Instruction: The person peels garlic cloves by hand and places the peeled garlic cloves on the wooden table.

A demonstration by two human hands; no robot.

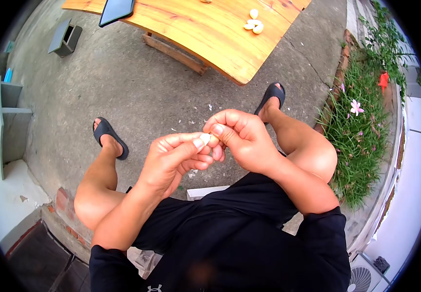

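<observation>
A small pale garlic clove (205, 138) is pinched between both hands, in front of my lap. My left hand (174, 158) grips its left side between thumb and forefinger, the other fingers curled below. From the right, my right hand (242, 138) closes thumb and forefinger at the clove's other end, and the fingertips of both hands nearly meet. Fingers cover much of the clove. Several whitish peeled garlic cloves (254, 26) lie in a small group on the wooden table (196, 36) ahead.
A tablet or phone (116, 10) rests at the table's left edge. Pale flakes (210, 107) are scattered on the concrete floor (171, 92). A grey box-like block (65, 39) stands at left. Grass with pink flowers (356, 108) borders the right side.
</observation>
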